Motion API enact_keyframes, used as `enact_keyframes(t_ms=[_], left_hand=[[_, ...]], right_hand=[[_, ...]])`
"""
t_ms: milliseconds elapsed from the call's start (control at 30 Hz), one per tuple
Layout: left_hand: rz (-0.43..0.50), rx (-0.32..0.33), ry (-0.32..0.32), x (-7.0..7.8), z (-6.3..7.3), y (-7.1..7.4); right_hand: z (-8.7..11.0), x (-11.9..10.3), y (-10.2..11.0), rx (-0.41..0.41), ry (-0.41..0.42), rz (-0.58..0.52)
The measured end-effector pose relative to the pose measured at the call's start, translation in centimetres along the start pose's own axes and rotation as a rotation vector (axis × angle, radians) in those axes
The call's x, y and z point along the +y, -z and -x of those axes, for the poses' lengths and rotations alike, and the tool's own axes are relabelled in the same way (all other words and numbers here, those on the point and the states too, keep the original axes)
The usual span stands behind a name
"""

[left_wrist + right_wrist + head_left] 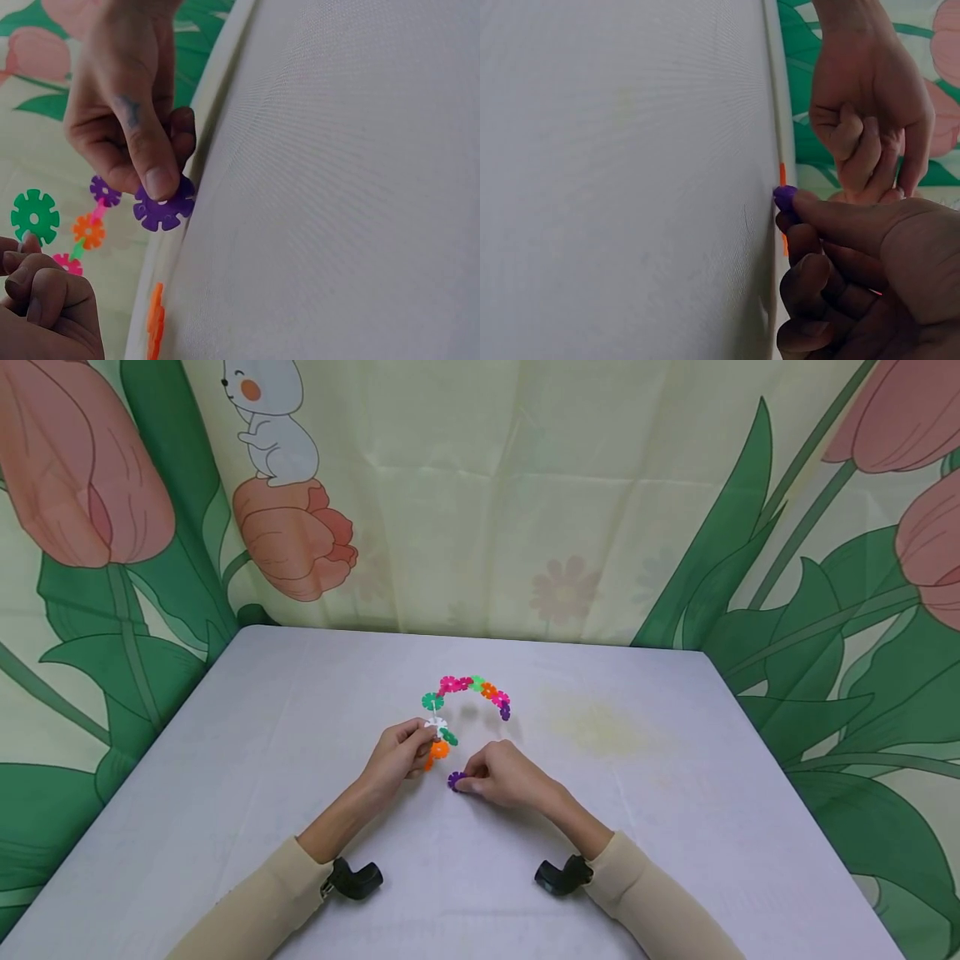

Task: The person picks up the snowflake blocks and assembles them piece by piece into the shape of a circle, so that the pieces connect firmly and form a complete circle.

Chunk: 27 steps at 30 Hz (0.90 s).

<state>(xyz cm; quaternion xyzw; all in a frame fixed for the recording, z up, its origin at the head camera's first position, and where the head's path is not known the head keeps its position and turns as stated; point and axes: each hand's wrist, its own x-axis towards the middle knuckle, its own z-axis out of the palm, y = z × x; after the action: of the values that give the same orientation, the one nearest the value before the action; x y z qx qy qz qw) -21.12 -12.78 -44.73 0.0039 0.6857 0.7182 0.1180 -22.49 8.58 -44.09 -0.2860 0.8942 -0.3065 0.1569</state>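
Note:
In the head view, a curved chain of slotted plastic snowflake discs rises from my left hand (393, 753), which pinches it at a white disc (436, 724). Beyond that come a green disc (432, 701), pink discs (450, 685), a light green one, an orange disc (489, 691), and a purple disc (505, 712) at the far end. A dark green disc (448, 737) and orange discs (439, 750) sit near my left fingertips. My right hand (504, 774) pinches a separate purple snowflake disc (164, 211) between thumb and finger, apart from the chain.
A white cloth covers the table (675, 827), with a faint yellowish stain (611, 727) right of the chain. Behind stands a curtain (465, 510) printed with tulips and a small white animal. Black wrist devices (564, 876) are strapped at both sleeves.

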Motion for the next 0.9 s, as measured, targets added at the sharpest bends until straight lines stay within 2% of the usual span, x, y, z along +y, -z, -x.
enact_keyframes(t_ms=[267, 500, 700, 900], left_hand=[[-0.008, -0.003, 0.0, -0.1, 0.0, 0.0], [-0.015, 0.002, 0.008, -0.1, -0.1, 0.0], [-0.019, -0.003, 0.009, -0.3, -0.2, -0.1], [-0.016, -0.004, 0.017, -0.3, -0.1, -0.1]], right_hand=[[0.3, 0.9, 1.0, 0.013, -0.05, -0.096], [0.5, 1.4, 2.5, 0.012, -0.1, -0.283], [0.6, 1.5, 3.0, -0.007, -0.103, -0.405], [0.7, 1.1, 3.0, 0.008, -0.102, -0.466]])
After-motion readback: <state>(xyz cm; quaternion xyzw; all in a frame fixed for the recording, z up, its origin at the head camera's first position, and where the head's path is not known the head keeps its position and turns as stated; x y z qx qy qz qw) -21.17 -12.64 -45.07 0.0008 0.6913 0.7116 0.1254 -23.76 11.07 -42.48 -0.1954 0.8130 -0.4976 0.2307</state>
